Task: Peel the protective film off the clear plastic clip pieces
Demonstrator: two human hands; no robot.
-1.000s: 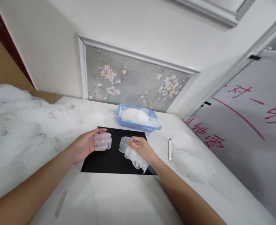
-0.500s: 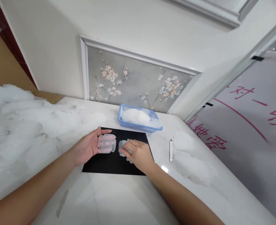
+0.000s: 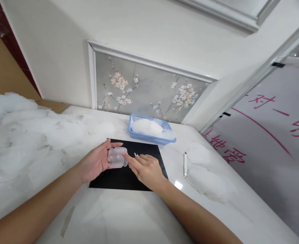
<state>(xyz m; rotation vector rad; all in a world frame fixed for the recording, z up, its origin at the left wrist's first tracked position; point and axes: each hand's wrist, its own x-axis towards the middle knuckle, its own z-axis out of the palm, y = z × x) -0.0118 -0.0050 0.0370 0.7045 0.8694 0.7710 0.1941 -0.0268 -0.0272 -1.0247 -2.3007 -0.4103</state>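
Note:
My left hand (image 3: 96,162) grips a small translucent plastic case (image 3: 117,157) by its left side, above the black mat (image 3: 119,176). My right hand (image 3: 145,168) lies beside it, fingers pressed together over a second clear piece and white mesh that are almost wholly hidden. Its index finger reaches to the case's right edge. Only a sliver of that covered piece (image 3: 136,155) shows above the knuckles.
A blue basket (image 3: 151,136) of white mesh stands behind the mat. A big heap of white mesh (image 3: 24,142) covers the table's left side, a smaller pile (image 3: 207,176) lies right. A slim metal tool (image 3: 185,164) rests beside it. A whiteboard (image 3: 266,135) with red writing leans at right.
My right hand has pressed the white mesh and clear piece down onto the mat and slid left until its index finger meets the case. The left hand moved slightly right.

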